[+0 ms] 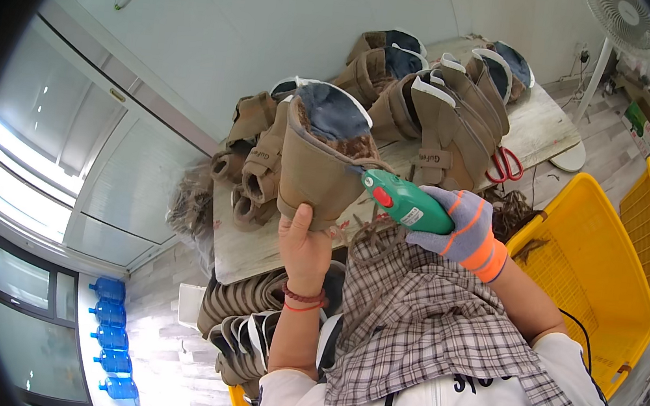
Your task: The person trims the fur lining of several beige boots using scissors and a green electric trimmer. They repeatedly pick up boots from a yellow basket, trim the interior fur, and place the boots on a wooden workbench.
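My bare left hand, with bead and red cord bracelets at its wrist, grips the lower part of a brown boot upper. The upper has a furry brown lining, a dark blue inner layer and a white edge. In a grey and orange glove, my right hand is wrapped round a green handheld electric cutter with a red button. Its tip meets the upper's top rim on the right. A thin brown strip dangles below the tool. Behind the upper, more boot uppers crowd the table.
The worn table also carries red-handled scissors. Stacked uppers lie below its near edge. Yellow baskets stand at the right, near a white fan. A plastic bag is left of the table; blue water bottles line the wall.
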`<action>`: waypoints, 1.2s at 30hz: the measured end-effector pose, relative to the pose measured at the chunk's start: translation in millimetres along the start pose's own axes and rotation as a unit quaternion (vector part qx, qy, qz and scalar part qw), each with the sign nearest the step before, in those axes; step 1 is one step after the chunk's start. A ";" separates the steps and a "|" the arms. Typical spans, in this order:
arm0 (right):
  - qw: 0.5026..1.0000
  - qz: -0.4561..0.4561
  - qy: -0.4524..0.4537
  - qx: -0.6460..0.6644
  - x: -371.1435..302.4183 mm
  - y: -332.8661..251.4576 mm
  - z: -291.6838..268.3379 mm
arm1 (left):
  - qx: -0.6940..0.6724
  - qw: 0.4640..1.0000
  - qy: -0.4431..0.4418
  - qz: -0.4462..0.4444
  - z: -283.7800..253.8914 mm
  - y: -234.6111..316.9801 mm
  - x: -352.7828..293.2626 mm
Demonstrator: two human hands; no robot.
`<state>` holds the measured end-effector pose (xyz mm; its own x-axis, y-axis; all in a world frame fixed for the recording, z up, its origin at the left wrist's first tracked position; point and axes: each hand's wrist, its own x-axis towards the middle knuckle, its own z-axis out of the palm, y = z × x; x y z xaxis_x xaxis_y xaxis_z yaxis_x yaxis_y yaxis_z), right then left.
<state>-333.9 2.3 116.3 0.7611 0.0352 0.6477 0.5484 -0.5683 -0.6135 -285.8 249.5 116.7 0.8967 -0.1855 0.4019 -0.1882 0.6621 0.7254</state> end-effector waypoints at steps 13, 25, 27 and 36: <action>0.974 0.149 0.022 0.166 0.3 9.2 6.6 | 0.494 0.861 0.014 0.119 -20.7 -39.4 1.2; 0.924 0.232 0.053 0.301 -0.4 3.9 -4.9 | 0.656 0.687 -0.163 0.266 -13.9 -62.6 4.8; 0.915 0.263 0.024 0.306 0.7 0.3 -12.3 | 0.656 0.683 -0.181 0.267 -15.4 -64.4 2.6; 0.933 0.241 0.064 0.258 1.1 8.3 -18.2 | 0.673 0.686 -0.156 0.227 -13.8 -68.7 -16.9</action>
<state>-334.8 -17.3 120.1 0.9328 -0.2400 0.2688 0.2721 -0.0201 -0.9621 -282.5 217.1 52.4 0.5329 -0.4678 0.7051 -0.8078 -0.5293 0.2593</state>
